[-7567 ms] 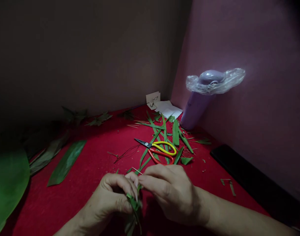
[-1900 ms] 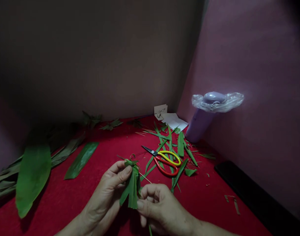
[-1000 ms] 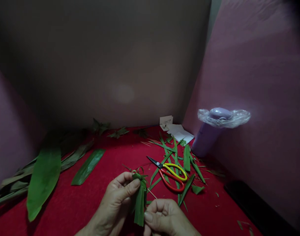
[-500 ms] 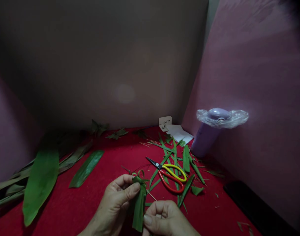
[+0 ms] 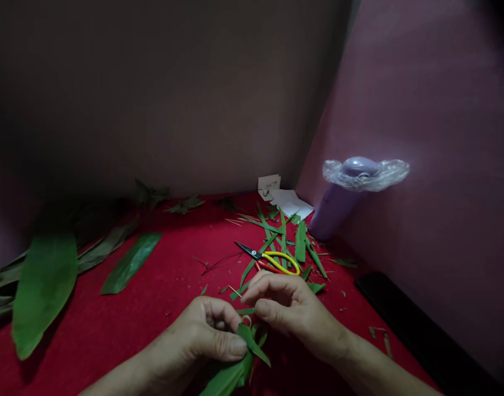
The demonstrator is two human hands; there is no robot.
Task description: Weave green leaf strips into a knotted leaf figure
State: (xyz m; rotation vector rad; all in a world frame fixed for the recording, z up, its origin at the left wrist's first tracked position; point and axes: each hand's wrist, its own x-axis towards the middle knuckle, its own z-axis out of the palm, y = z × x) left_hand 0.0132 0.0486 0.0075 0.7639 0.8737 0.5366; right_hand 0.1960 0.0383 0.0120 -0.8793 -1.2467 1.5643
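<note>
The left hand (image 5: 194, 335) holds a folded green leaf bundle (image 5: 227, 379) low over the red-covered worktop (image 5: 165, 313). Its thumb presses on the near side with the fingers curled behind, closed on the leaf with no visible gap; this grip presumably stops the folds from springing apart. The bundle lies aslant, its looped, pointed end towards the right hand (image 5: 305, 319).

The right hand's fingers are curled, a narrow gap showing between thumb and forefinger, just above the looped end. A thin stick (image 5: 234, 290) ends at the fingertips; in this dim light, I cannot fairly tell whether it is gripped or lies behind them.

Scissors (image 5: 257, 254) lie beyond the right hand, blades pointing away to the left, handles nearer that hand, probably for easy reach. Cut leaf strips (image 5: 300, 242) lie around them. A broad leaf (image 5: 45, 291) lies well apart at left, seemingly out of the working area.
</note>
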